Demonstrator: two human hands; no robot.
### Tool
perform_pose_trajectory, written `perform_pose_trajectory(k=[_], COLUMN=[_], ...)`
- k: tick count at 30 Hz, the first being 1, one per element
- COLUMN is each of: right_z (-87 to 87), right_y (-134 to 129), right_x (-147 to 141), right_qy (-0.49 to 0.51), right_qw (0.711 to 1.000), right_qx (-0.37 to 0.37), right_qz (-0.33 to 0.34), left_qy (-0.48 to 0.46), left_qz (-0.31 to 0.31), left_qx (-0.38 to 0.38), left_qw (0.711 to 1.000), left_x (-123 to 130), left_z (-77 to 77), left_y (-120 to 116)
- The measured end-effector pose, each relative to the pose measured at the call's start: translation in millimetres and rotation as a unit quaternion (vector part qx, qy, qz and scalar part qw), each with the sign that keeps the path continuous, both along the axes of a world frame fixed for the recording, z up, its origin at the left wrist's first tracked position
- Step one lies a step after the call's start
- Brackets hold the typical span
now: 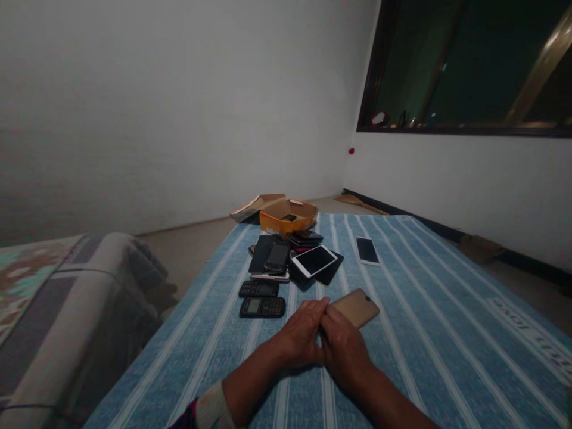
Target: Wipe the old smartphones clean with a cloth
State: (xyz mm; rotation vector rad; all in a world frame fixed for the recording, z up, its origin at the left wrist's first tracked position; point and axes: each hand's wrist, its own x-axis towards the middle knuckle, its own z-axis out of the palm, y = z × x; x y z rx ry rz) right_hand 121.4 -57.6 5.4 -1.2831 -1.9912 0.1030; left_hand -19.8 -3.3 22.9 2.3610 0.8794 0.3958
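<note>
- While your left hand (298,335) and right hand (345,341) met in front of you, the gold smartphone (356,307) lay aslant on the blue striped cloth (440,351), its near end hidden by your right hand.
- Your left fingers were pressed together, their tips against your right hand; whether they also touched the phone, the view did not show.
- Your right fingers curved over the phone's near end; whether they pinched it or only rested there, you could not have told from this angle.
- As far as could be judged, the step in hand was handling this one phone, which lay apart from the rest.
- Lifting it would have called for parting your hands and getting your fingers under a free edge; the far end, with its dark mark, was uncovered.
- To the left, the nearer black keypad phone (263,307) lay just beside the farther black keypad phone (259,289), both near your left hand.
- Beyond them, a white-framed smartphone (315,260) rested on a heap of dark devices, a white smartphone (367,251) lay alone to the right, and an open orange box (282,226) stood behind.
</note>
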Motion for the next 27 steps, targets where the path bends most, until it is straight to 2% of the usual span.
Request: perform_pose_trajectory(k=[4, 7, 10, 13, 19, 27], right_z=[-12.4, -23.4, -31.7, -33.3, -25.3, -33.6], right_y=[-3.8, -14.4, -24.1, -23.4, -6.7, -15.9], right_x=[0.8, 6.4, 11.8, 12.0, 4.8, 14.5], right_qy=[-0.052, -0.104, -0.137, -0.148, -0.136, -0.152], right_qw=[0.995, 0.985, 0.976, 0.974, 0.981, 0.980], right_qx=[0.067, 0.091, 0.108, 0.115, 0.104, 0.086], right_qz=[-0.058, -0.107, -0.128, -0.126, -0.090, -0.094], left_qy=[0.010, 0.020, 0.015, 0.014, 0.011, 0.024], left_qz=[0.003, 0.013, 0.010, 0.004, 0.004, 0.012], left_qx=[0.002, -0.002, -0.007, -0.008, -0.005, -0.015], left_qw=[1.000, 1.000, 1.000, 1.000, 1.000, 1.000], left_x=[1.1, 1.8, 1.9, 1.1, -0.7, 0.3], left_z=[0.3, 0.1, -0.8, -1.2, 3.4, 4.3], left_y=[-0.4, -0.9, -0.8, -1.0, -3.3, -2.8])
